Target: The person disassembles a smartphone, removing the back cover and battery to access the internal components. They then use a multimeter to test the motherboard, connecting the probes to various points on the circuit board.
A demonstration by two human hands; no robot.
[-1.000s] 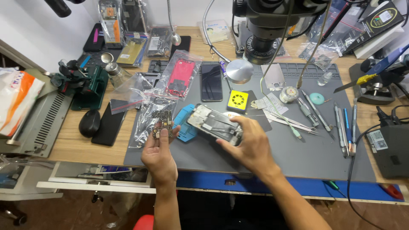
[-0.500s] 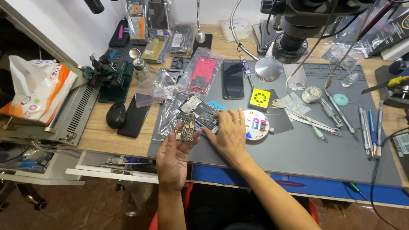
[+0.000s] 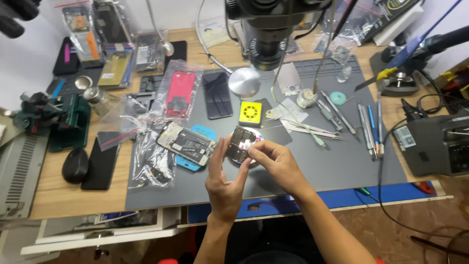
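Pinching small circuit board (image 3: 241,144): right hand (image 3: 275,164), left hand (image 3: 225,183) fingertips.

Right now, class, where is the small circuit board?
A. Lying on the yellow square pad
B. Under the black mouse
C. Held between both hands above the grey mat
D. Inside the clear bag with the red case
C: the circuit board is pinched between the left hand and right hand over the grey mat.
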